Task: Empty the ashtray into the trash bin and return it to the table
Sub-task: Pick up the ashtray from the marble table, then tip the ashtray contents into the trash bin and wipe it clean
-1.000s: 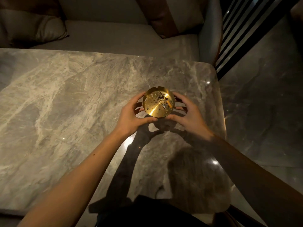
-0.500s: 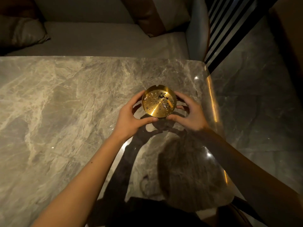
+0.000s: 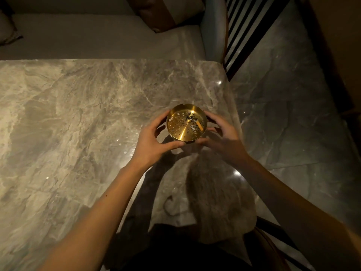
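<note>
A round gold ashtray [image 3: 181, 132] holds grey ash and one orange cigarette butt [image 3: 199, 126]. It is near the right edge of the marble table [image 3: 78, 118], and its shadow falls on the marble below it. My left hand [image 3: 154, 137] cups its left side, thumb under the near rim. My right hand [image 3: 224, 135] cups its right side, fingers curled around the wall. No trash bin is in view.
A grey sofa seat [image 3: 97, 40] with cushions [image 3: 168, 12] runs along the far side of the table. To the right lies a dark polished stone floor [image 3: 293, 114] and a slatted black railing [image 3: 242, 36]. A dark chair edge [image 3: 273, 247] shows at the near right.
Both hands keep hold of the ashtray. The view has swung right and the ashtray has shifted slightly toward the table's right edge.
</note>
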`<state>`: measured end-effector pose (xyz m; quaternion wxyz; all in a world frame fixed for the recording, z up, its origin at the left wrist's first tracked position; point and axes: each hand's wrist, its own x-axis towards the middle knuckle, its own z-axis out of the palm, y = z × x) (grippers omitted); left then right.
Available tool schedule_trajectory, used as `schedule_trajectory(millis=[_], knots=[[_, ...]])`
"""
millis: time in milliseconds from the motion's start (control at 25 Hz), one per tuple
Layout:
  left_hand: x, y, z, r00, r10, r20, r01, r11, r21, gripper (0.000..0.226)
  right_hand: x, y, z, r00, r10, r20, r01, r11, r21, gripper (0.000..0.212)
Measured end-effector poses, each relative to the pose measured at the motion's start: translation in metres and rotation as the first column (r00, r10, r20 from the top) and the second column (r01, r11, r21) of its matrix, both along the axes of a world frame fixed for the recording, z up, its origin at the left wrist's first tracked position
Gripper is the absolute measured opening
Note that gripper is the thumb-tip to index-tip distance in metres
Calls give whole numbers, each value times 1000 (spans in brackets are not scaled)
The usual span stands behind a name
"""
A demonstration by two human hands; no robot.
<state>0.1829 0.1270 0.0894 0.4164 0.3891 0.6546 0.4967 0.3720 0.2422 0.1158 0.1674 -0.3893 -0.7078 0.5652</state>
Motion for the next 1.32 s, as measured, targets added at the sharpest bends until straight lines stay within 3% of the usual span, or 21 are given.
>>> schedule_trajectory(millis=[200,520,720,1000,1160,1320], knots=[[86,48,-15,999,49,-10,-50,996,-76,97,83,56,-24,997,73,-8,-72,992,99,78],[238,139,-21,999,51,0,-51,991,-125,96,229,157,-44,994,87,67,-87,996,-5,82],[269,183,-27,999,17,30,-13,993,-114,96,266,189,-50,997,36,74,-36,999,9,83],[290,203,-73,974,-38,224,86,973,-212,85,295,185,-88,986,-108,128,124,985,-119,68],[300,210,-112,951,-11,309,104,952,-286,77,301,189,-124,980,-120,160,157,957,-243,60],[326,217,-149,933,88,350,45,934,-355,67,316,208,-169,981,-72,182,128,940,-316,65]])
